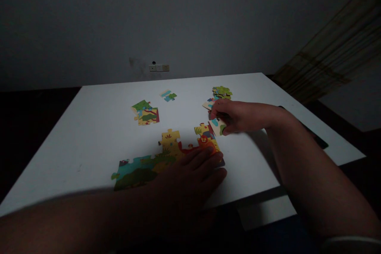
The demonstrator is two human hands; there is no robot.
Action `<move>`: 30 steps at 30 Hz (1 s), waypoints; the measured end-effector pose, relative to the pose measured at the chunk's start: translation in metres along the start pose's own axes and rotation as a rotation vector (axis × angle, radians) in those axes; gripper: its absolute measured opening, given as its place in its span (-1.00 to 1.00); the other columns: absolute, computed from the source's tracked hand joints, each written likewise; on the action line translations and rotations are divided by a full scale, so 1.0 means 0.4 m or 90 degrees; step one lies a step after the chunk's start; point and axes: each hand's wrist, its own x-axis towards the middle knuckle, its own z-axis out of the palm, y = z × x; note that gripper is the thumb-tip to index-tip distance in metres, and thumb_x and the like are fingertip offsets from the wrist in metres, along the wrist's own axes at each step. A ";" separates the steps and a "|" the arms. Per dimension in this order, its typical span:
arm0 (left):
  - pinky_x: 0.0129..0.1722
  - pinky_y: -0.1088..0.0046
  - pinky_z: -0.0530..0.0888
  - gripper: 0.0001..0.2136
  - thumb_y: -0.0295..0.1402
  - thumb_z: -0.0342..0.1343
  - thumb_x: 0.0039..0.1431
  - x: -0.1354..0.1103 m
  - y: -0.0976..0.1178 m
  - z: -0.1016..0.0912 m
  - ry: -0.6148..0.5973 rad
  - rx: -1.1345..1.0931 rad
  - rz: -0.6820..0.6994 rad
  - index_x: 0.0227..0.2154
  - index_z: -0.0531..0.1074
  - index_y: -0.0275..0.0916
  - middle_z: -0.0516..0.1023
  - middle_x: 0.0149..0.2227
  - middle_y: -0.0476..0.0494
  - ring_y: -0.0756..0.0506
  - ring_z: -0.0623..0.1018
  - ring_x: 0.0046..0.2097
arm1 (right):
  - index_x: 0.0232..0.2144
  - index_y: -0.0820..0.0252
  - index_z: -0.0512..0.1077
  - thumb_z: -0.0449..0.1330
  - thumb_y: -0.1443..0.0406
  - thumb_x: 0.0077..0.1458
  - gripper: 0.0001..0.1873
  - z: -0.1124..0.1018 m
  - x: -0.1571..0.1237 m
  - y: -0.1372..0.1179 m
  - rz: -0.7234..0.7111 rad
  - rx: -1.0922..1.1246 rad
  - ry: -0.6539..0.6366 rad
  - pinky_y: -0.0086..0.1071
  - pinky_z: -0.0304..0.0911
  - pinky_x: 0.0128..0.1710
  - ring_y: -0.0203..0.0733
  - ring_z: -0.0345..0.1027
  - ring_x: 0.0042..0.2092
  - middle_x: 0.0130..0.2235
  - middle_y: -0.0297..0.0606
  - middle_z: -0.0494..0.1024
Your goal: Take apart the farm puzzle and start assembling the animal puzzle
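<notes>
A partly joined jigsaw [154, 162] with green, blue and yellow artwork lies near the front edge of a white table [89, 135]. My left hand [193, 174] rests flat on its right end, fingers stretched out over the pieces. My right hand [235, 117] reaches in from the right and pinches a loose puzzle piece [218, 126] just above the orange lion piece [205, 139]. Behind that hand sits a small pile of loose pieces [222, 92].
A joined green and yellow cluster [145, 113] and a small blue pair [168, 95] lie further back on the table. A dark flat object [315, 137] sits at the right edge. Wall sockets [159, 68] are behind, a curtain [336, 55] at the right.
</notes>
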 end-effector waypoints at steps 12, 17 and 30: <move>0.59 -0.18 0.36 -0.32 -0.01 0.15 0.54 0.003 -0.004 -0.007 -0.018 -0.012 0.008 0.54 0.36 -0.33 0.30 0.63 -0.45 -0.52 0.24 0.66 | 0.03 -0.03 0.75 0.47 -0.06 0.27 -0.59 0.029 0.051 -0.037 0.013 0.217 0.252 -0.22 0.33 -0.35 -0.11 0.44 -0.34 -0.25 -0.27 0.67; 0.60 -0.15 0.33 -0.33 -0.03 0.19 0.51 0.008 -0.003 -0.011 -0.020 -0.001 0.008 0.51 0.39 -0.31 0.33 0.62 -0.42 -0.49 0.24 0.66 | -0.22 0.01 0.70 0.54 -0.05 0.22 -0.68 0.085 0.092 -0.040 0.007 0.317 0.217 -0.23 0.39 -0.33 -0.13 0.48 -0.33 -0.32 -0.27 0.67; 0.60 -0.14 0.35 -0.34 -0.03 0.20 0.49 0.009 -0.002 -0.008 0.004 0.013 0.016 0.49 0.41 -0.32 0.35 0.61 -0.40 -0.48 0.26 0.65 | 0.03 0.02 0.69 0.49 0.09 0.26 -0.67 0.126 0.112 -0.064 -0.019 0.270 0.123 -0.22 0.48 -0.26 -0.09 0.56 -0.24 -0.22 -0.27 0.73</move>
